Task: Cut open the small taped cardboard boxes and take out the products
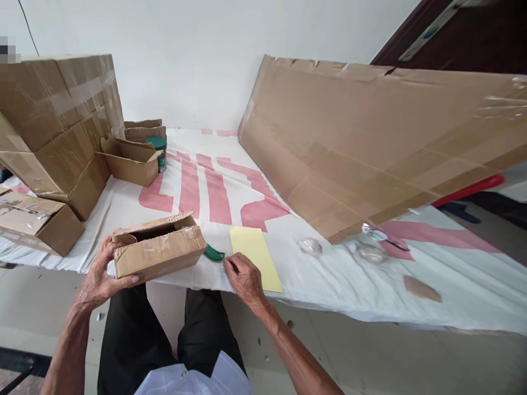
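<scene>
My left hand (pixel 101 274) grips the left end of a small cardboard box (pixel 160 258), thumb along the near side and fingers behind it. The box is tilted at the table's front edge, with a dark gap along its top. My right hand (pixel 246 277) rests at the table edge with its fingers curled closed. Its fingertips are at the right end of a small curved green object (pixel 214 253), perhaps a handle; whether they pinch anything is hidden. Beside this hand, partly behind it, lies a yellow sheet of paper (pixel 257 252).
A wall of taped cartons (pixel 61 120) stands left, with a closed carton (pixel 39 219) before it. Behind are an open box (pixel 132 162) and a green-lidded tub (pixel 158 151). A large cardboard panel (pixel 370 137) leans at right, near clear plastic-wrapped items (pixel 309 246) and scissors (pixel 382 236).
</scene>
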Demonstrator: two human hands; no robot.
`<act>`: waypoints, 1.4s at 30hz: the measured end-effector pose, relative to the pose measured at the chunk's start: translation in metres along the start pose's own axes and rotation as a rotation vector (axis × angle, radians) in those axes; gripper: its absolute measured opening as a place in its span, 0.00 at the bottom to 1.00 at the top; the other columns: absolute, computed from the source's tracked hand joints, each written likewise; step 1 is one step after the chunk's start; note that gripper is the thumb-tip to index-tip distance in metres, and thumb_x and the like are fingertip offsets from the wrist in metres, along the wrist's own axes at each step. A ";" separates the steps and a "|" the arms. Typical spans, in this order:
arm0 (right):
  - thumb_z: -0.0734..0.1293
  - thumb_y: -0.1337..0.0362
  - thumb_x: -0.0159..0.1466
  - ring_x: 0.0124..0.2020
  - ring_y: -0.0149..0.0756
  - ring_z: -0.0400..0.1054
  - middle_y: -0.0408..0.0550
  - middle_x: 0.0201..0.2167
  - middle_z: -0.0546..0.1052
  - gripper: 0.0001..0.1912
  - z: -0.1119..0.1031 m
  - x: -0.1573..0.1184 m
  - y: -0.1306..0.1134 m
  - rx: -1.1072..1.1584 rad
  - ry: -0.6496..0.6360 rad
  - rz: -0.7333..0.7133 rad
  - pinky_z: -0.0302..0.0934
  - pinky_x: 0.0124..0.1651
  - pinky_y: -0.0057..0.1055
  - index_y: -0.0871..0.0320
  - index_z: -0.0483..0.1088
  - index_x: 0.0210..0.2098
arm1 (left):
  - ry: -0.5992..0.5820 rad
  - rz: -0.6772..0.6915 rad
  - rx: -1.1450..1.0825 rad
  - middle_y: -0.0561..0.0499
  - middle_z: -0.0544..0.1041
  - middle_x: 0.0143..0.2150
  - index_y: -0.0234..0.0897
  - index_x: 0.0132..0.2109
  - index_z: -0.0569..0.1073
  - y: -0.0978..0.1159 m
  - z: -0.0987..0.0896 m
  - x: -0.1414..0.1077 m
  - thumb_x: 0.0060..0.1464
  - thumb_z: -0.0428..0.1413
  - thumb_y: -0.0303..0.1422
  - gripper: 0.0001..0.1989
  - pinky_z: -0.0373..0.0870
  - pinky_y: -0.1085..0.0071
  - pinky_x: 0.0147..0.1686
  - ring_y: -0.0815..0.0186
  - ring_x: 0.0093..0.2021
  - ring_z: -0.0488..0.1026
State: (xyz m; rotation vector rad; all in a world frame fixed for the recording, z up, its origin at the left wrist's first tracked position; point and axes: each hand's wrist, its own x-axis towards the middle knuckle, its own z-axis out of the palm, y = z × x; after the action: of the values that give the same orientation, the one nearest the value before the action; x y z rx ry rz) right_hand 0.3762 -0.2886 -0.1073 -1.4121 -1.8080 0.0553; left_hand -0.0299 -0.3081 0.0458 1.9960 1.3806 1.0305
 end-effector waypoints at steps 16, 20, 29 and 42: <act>0.63 0.64 0.75 0.34 0.39 0.71 0.46 0.30 0.75 0.13 0.000 0.000 -0.001 0.003 -0.002 0.015 0.62 0.40 0.34 0.52 0.72 0.32 | 0.007 -0.013 -0.020 0.41 0.68 0.72 0.49 0.62 0.77 -0.002 0.001 -0.004 0.54 0.71 0.53 0.32 0.74 0.49 0.66 0.41 0.74 0.64; 0.63 0.64 0.75 0.34 0.39 0.71 0.46 0.30 0.75 0.13 0.001 0.000 -0.001 0.001 0.001 0.013 0.62 0.40 0.34 0.52 0.72 0.32 | 0.004 -0.015 -0.024 0.41 0.68 0.72 0.49 0.62 0.77 -0.001 0.000 -0.005 0.54 0.72 0.52 0.32 0.73 0.49 0.66 0.41 0.74 0.64; 0.64 0.64 0.75 0.34 0.39 0.71 0.45 0.30 0.74 0.13 0.002 0.000 0.000 -0.009 0.011 0.003 0.61 0.40 0.34 0.53 0.72 0.32 | 0.001 -0.001 -0.018 0.42 0.69 0.70 0.50 0.62 0.77 0.001 0.001 -0.005 0.56 0.71 0.53 0.30 0.74 0.50 0.65 0.43 0.72 0.66; 0.64 0.65 0.74 0.34 0.39 0.71 0.46 0.30 0.75 0.13 0.000 0.001 -0.002 0.006 0.004 0.010 0.62 0.40 0.34 0.52 0.72 0.33 | 0.004 -0.022 -0.046 0.40 0.69 0.69 0.49 0.62 0.78 0.000 0.002 -0.005 0.54 0.71 0.53 0.32 0.72 0.50 0.67 0.42 0.73 0.65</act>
State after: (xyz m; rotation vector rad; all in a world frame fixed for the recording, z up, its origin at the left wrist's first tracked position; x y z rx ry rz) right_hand 0.3744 -0.2888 -0.1056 -1.4162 -1.7968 0.0625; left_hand -0.0295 -0.3124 0.0436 1.9423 1.3659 1.0471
